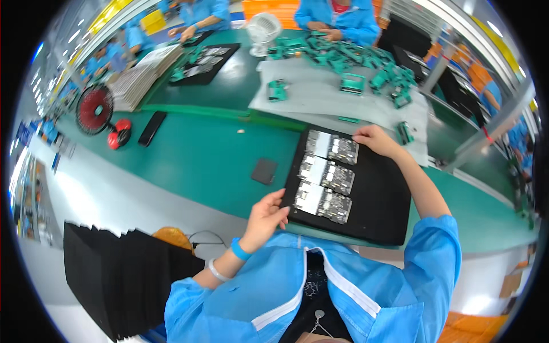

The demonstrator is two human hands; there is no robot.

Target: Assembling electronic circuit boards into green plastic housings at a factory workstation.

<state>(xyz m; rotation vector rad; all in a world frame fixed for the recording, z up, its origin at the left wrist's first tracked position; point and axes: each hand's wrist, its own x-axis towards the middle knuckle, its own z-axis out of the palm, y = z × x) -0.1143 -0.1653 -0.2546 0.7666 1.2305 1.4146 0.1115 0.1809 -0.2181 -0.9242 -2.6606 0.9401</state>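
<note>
One black mat [380,194], three rows of circuit boards [337,177] on it. Left hand [263,222] at mat's left edge, fingers curled; grip unclear. Right hand [375,139] over mat's far part, fingers narrow beside farthest row; pinch, cannot tell. Left of mat: one grey square [264,171], one black slab [152,128].

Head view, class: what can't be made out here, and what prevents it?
In the head view:
- Circuit boards: component details, too small and blurred.
- Tabletop under the black pad: hidden by the pad.
- Co-worker behind the green parts: head cut off by the upper edge.
</note>
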